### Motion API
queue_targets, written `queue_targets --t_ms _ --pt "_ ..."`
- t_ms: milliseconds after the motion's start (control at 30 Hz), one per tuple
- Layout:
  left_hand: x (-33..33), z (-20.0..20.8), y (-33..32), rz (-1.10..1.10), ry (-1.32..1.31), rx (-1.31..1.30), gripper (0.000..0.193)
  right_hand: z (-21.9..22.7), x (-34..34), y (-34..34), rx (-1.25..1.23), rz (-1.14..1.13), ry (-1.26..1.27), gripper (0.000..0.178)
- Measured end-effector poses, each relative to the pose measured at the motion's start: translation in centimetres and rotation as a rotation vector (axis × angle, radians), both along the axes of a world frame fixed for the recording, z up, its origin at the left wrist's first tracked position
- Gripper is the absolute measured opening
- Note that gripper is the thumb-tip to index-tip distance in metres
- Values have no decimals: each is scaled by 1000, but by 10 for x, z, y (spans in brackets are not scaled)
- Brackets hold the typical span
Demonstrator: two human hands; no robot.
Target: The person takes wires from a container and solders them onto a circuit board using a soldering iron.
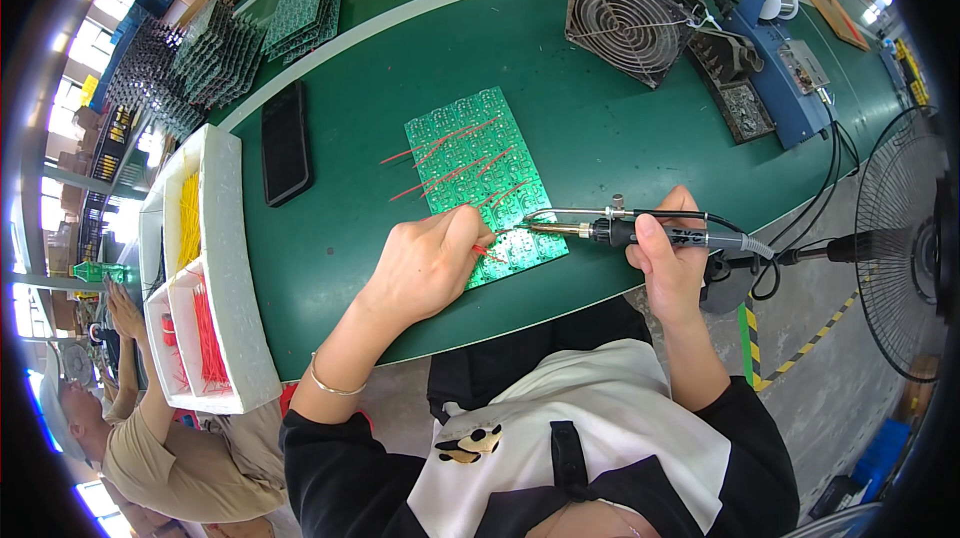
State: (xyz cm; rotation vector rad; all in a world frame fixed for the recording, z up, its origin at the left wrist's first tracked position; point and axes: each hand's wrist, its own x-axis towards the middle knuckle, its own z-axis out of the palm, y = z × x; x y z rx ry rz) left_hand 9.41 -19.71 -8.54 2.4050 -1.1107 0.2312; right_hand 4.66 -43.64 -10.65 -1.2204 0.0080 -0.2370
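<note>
A green circuit board (480, 178) lies on the green table (380, 68) with several red wires (450, 153) sticking out of it. My left hand (430, 263) rests on the board's near edge and pinches a red wire (488, 254) between its fingertips. My right hand (672, 258) is closed around the black handle of a soldering iron (600, 228). The iron points left, and its metal tip touches the board just right of my left fingers.
White foam trays (225, 268) at the left hold yellow and red wires. A black phone (285, 143) lies beside the board. Stacked green boards (215, 53) sit far left; a metal fan (625, 18) and blue soldering station (775, 68) stand far right. Another person (150, 438) works lower left. A floor fan (905, 248) stands right.
</note>
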Motion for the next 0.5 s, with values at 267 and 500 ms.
queue_targets --t_ms 267,500 --pt "0 -3 0 9 9 -16 11 0 1 0 -10 1 -11 24" --pt "0 -4 -1 23 23 -36 12 0 0 0 -18 -11 -6 24"
